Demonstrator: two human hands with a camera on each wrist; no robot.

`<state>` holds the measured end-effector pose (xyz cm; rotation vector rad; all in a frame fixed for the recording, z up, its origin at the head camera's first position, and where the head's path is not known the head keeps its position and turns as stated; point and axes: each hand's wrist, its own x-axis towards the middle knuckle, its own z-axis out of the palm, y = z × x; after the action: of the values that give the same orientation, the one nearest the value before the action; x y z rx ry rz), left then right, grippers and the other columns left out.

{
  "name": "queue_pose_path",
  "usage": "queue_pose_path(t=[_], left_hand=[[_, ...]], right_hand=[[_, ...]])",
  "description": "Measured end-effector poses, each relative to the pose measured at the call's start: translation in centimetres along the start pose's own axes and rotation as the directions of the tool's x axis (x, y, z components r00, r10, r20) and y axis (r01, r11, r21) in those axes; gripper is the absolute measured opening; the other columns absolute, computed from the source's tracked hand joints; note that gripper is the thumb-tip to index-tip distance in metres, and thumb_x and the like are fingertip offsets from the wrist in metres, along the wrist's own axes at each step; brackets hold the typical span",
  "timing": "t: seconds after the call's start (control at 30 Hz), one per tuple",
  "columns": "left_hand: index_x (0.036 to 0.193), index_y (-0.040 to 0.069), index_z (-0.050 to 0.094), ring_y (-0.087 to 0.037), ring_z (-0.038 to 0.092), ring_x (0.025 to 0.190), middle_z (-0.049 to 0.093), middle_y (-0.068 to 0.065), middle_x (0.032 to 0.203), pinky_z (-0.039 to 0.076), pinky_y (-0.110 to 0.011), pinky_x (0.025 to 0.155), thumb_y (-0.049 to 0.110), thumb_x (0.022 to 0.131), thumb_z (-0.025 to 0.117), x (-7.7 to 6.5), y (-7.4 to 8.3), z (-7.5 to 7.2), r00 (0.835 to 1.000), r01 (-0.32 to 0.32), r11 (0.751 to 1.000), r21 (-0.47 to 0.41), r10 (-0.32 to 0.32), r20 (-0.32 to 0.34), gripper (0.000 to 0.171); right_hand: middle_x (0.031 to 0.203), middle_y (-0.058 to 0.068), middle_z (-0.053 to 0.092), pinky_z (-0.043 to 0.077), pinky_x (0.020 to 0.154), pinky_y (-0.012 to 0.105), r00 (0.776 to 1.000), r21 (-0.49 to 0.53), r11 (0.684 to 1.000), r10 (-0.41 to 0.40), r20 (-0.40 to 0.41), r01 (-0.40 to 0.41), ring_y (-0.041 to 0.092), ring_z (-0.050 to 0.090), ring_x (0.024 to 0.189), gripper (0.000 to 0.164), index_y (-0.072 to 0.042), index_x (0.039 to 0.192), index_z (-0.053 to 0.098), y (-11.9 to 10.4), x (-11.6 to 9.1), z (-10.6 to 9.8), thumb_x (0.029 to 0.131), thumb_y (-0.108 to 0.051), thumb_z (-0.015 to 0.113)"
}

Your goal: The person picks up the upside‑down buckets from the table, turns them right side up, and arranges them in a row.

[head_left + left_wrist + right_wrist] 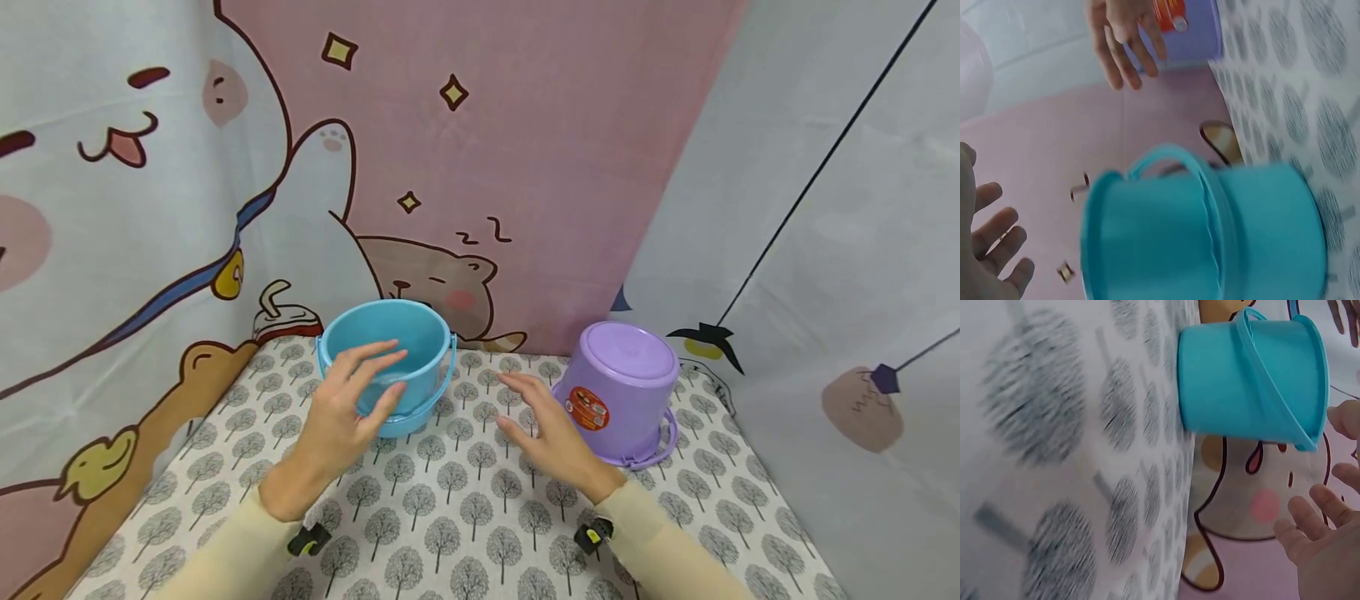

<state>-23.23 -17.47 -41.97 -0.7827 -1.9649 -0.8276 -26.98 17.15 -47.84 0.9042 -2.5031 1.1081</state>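
A light-blue bucket stands upright at the back left of the table, its handle lowered against the side. My left hand hovers in front of it, fingers spread and holding nothing; the left wrist view shows a gap between those fingers and the bucket. Upside down on the right sits a purple bucket with an orange label and its handle low at the right. My right hand is in the air just left of it, fingers extended and grasping nothing.
A cloth with grey trees covers the table. Behind rises a pink and white cartoon curtain, close to the back edge. Another pale hanging sheet borders the right side.
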Motion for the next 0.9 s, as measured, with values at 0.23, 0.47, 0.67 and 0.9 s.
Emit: queue_pose_path(t=[0.23, 0.47, 0.67, 0.9], left_hand=[[0.144, 0.007, 0.078, -0.035, 0.074, 0.142, 0.075, -0.015, 0.150, 0.065, -0.044, 0.124, 0.031, 0.118, 0.072, 0.7, 3.6, 3.0, 0.989, -0.050, 0.990, -0.129, 0.067, 0.132, 0.036], [0.143, 0.009, 0.078, -0.029, 0.074, 0.143, 0.076, -0.011, 0.152, 0.065, -0.043, 0.124, 0.019, 0.109, 0.083, 0.6, 5.4, 7.1, 0.957, -0.018, 0.985, -0.171, 0.066, 0.283, 0.036], [0.147, 0.014, 0.077, -0.026, 0.073, 0.147, 0.076, -0.006, 0.154, 0.062, -0.043, 0.128, 0.030, 0.115, 0.077, 0.5, 5.7, 10.6, 0.892, 0.138, 0.977, -0.161, -0.052, 0.449, 0.036], [0.158, 0.014, 0.070, -0.028, 0.071, 0.149, 0.072, -0.007, 0.161, 0.062, -0.048, 0.128, 0.045, 0.119, 0.068, 0.6, 5.3, 15.1, 0.772, 0.325, 0.939, -0.117, -0.192, 0.606, 0.049]], right_hand=[[0.166, 0.009, 0.066, 0.066, 0.121, 0.057, 0.998, -0.057, 0.997, -0.061, -0.035, 0.059, 0.034, 0.070, 0.147, 0.063, -0.016, 0.170, 0.059, 1.7, -3.3, -2.3, 0.111, -0.017, 0.082], [0.133, 0.001, 0.080, 0.074, 0.099, 0.035, 0.999, -0.003, 0.999, -0.035, -0.038, 0.035, 0.015, 0.080, 0.109, 0.053, -0.012, 0.160, 0.067, 3.1, -6.2, -4.4, 0.109, -0.007, 0.082], [0.106, -0.001, 0.085, 0.070, 0.081, 0.027, 0.995, 0.000, 0.996, 0.088, -0.054, -0.088, 0.006, 0.077, 0.088, 0.025, -0.016, 0.135, 0.079, 4.1, -8.9, -6.0, 0.110, -0.012, 0.081], [0.098, 0.008, 0.086, 0.066, 0.071, 0.024, 0.934, -0.043, 0.937, 0.342, -0.107, -0.348, 0.017, 0.077, 0.080, 0.010, -0.012, 0.114, 0.084, 5.4, -11.4, -8.4, 0.112, -0.021, 0.081]])
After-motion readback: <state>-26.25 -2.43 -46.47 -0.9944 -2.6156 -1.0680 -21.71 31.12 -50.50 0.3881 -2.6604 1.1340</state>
